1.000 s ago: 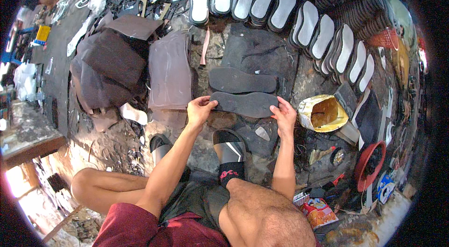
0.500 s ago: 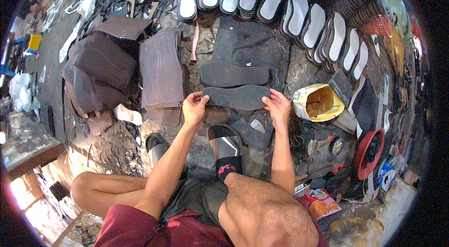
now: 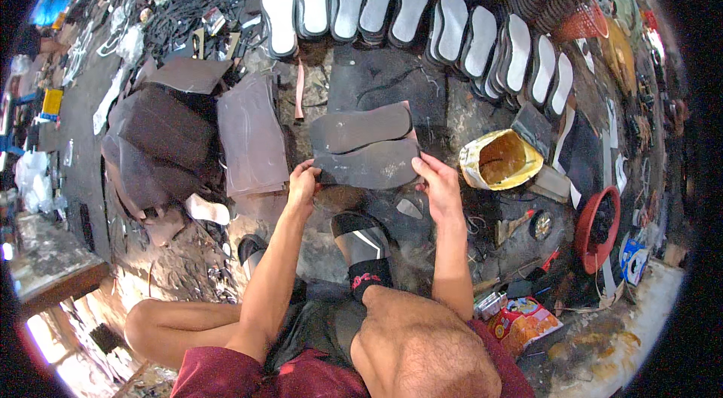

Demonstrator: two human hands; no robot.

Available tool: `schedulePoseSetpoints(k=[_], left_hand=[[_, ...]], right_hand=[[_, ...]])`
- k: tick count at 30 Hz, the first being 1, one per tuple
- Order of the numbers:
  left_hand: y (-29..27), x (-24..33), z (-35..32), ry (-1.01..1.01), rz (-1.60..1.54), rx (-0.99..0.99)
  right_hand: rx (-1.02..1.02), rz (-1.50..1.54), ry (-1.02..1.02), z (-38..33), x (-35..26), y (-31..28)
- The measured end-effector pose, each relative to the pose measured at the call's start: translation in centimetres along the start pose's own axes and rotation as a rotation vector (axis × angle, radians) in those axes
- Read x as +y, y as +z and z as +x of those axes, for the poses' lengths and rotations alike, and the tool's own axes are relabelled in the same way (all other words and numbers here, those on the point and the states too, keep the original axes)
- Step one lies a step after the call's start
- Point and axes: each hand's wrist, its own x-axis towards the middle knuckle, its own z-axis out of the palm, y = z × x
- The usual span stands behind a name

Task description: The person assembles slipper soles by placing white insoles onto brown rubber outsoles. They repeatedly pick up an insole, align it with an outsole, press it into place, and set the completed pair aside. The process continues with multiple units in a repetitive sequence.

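A dark grey sheet piece [image 3: 369, 166] lies level between my hands, its surface speckled with dust. My left hand [image 3: 303, 186] is closed on its left end. At the right end my right hand [image 3: 438, 186] pinches the edge, thumb on top. Against the far side of this piece is a dark sole-shaped piece [image 3: 361, 129], with a bit of pinkish edge showing at its right end. Whether it overlaps the held piece or only touches it, I cannot tell. Both are at the near side of a dark mat [image 3: 388, 78].
White-topped sole stacks [image 3: 374, 3] curve along the far side. To the left are a pile of grey sheets [image 3: 254, 134] and crumpled dark sheets [image 3: 162, 127]. A yellowish glue-stained container [image 3: 501, 161] and a red basin [image 3: 597, 228] stand at right. My sandalled foot [image 3: 360, 236] is close below.
The sole-shaped piece that was between my fingertips is no longer seen the same way; a broader, straighter-ended piece is there now. The whole view has shifted slightly, and my right fingers have curled more.
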Motion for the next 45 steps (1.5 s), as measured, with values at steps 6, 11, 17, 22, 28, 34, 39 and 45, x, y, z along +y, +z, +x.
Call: schedulePoseSetpoints(k=[6,11,17,22,28,34,39,45], left_hand=[[3.0,5.6,-3.6,-0.201,-0.702,-0.199],[3.8,9.0,-4.5,0.007,-0.923,-0.481],[4.3,11.0,-6.1,0.199,-0.878,-0.712],[3.9,10.8,-8.9,0.252,-0.988,-1.083],[2.9,11.5,-16.7,0.258,-0.954,-1.085],[3.6,12.2,-18.9,0.22,-0.76,-0.826],[3.7,11.9,-17.0,-0.062,-1.254,-1.048],[4.0,9.8,-10.9,0.234,-0.994,-1.107]], right_hand=[[-0.213,-0.61,-1.195,-8.3,-4.8,4.0],[-0.597,-0.521,-1.366,-11.8,-8.0,7.4],[-0.202,-0.584,-1.003,-6.9,-13.8,9.1],[-0.407,-0.45,-1.251,-10.0,-13.6,8.0],[-0.358,-0.216,-1.436,-11.2,-11.6,8.2],[-0.2,-0.188,-1.263,-11.1,-11.1,8.6],[0.013,-0.266,-1.16,-11.2,-10.5,10.2],[-0.224,0.061,-0.489,-11.2,-9.1,9.2]])
